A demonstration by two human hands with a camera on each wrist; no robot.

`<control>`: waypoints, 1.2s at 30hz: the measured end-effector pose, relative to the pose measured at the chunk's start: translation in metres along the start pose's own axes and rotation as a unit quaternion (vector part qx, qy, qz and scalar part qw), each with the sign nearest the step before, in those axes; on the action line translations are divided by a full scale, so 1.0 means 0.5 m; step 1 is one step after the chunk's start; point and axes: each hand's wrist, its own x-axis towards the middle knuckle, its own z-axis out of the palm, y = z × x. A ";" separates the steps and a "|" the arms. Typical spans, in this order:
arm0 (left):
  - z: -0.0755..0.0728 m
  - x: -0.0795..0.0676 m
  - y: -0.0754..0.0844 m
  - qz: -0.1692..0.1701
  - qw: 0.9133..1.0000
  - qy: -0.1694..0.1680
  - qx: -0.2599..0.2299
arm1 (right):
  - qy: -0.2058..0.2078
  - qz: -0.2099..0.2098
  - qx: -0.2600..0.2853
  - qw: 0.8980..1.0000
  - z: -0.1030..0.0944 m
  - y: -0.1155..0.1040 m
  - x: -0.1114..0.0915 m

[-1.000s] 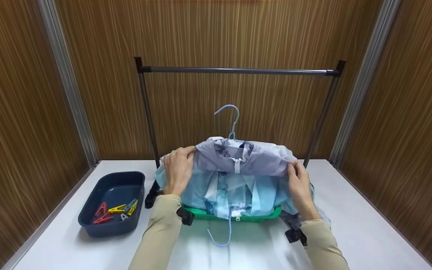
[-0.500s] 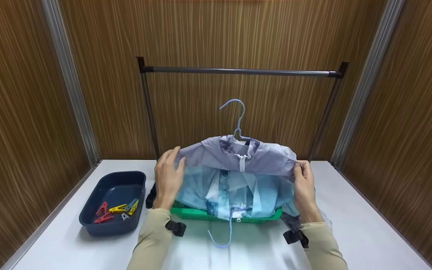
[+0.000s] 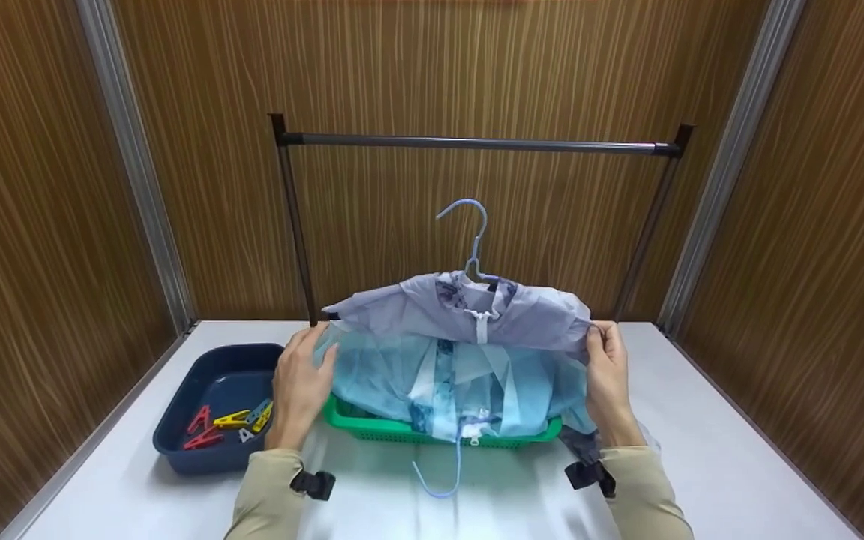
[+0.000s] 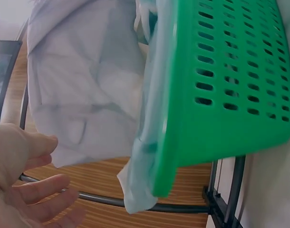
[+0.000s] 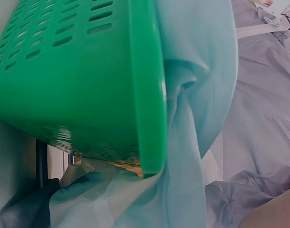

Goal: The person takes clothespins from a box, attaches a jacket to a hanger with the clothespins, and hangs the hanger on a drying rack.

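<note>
A lavender jacket (image 3: pixel 402 311) with a white zip and dark patterned collar lining is spread over a blue hanger (image 3: pixel 479 232), whose hook rises from the neck. At its right side my right hand (image 3: pixel 612 375) pinches the fabric between thumb and fingers. My left hand (image 3: pixel 303 390) is just below the jacket's left end, fingers loosely spread; in the left wrist view a gap shows between the fingers (image 4: pixel 40 190) and the jacket (image 4: pixel 88 85). Under the jacket, a light blue garment (image 3: pixel 379 367) lies over the green basket (image 3: pixel 394 432).
A second blue hanger hook (image 3: pixel 439 493) hangs over the basket's front. Behind stands a rack with a dark metal bar (image 3: pixel 477 142). To the left is a navy tub (image 3: pixel 214 457) holding several clothes pegs (image 3: pixel 233 418). Patterned cloth (image 3: pixel 580 444) spills at the basket's right.
My left hand has let go of the jacket's left side and moved left and down. The jacket's left end now spreads outward. My right hand has kept its pinch, shifting slightly right.
</note>
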 end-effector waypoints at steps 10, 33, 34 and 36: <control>-0.033 -0.022 -0.032 -0.028 0.997 -0.049 0.049 | -0.006 -0.013 0.015 1.000 0.008 0.009 -0.005; -0.108 -0.012 -0.067 -0.128 0.961 -0.216 0.117 | -0.011 0.012 0.032 0.999 0.002 0.004 0.000; -0.112 -0.013 -0.071 -0.129 0.959 -0.220 0.121 | -0.011 0.011 0.034 0.999 0.003 0.005 0.000; -0.120 -0.016 -0.080 -0.129 0.957 -0.225 0.128 | -0.011 0.009 0.035 0.999 0.003 0.006 -0.001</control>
